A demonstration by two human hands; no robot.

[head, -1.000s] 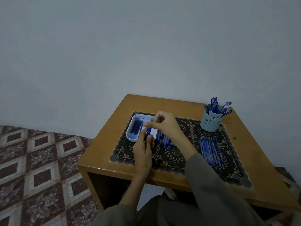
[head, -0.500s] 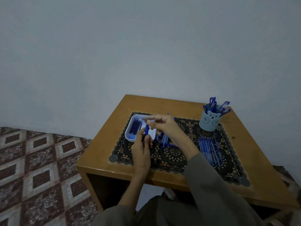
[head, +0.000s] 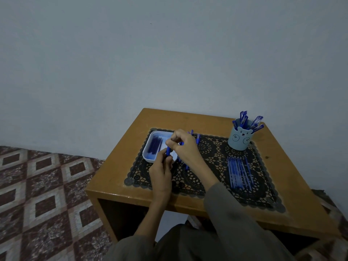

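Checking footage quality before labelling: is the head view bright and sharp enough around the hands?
Head view: dim, bluish light with no hard shadows, only a faint glint on the front edge of the table. Head view: the left hand, right hand and the blue pen part they hold look soft; fine detail is lost.

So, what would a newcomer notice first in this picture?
Most likely the two hands meeting over the black lace mat: the left hand grips a blue pen upright and the right hand pinches its top, beside the white tray of dark blue pieces. Next comes the bear-faced cup full of pens at the table's far right, with a neat row of refills before it.
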